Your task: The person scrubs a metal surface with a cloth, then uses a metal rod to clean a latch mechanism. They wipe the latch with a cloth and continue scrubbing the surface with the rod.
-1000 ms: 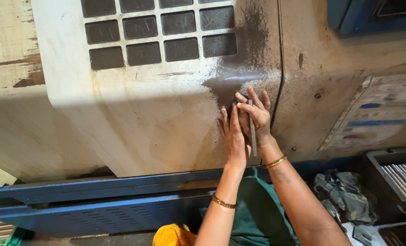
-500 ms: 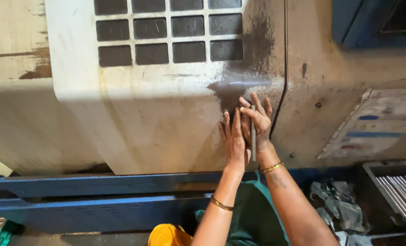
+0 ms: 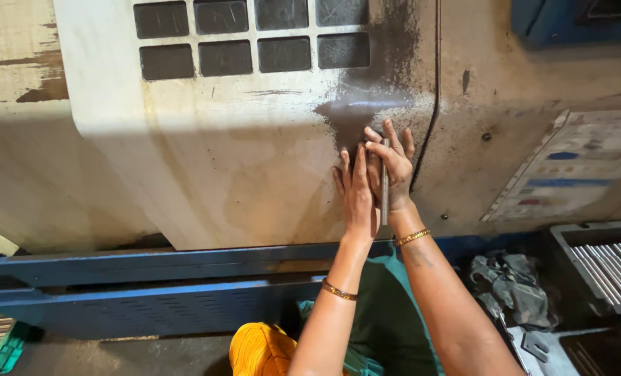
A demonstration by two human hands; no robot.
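Metal rod (image 3: 384, 182) stands upright, clamped in the right hand (image 3: 391, 170) against the machine panel (image 3: 241, 174); left hand (image 3: 357, 195) lies flat, fingers apart, just beside it.

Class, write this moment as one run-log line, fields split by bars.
left hand: flat on cream machine panel | right hand: holds thin metal rod upright against panel | beside: dark smudge
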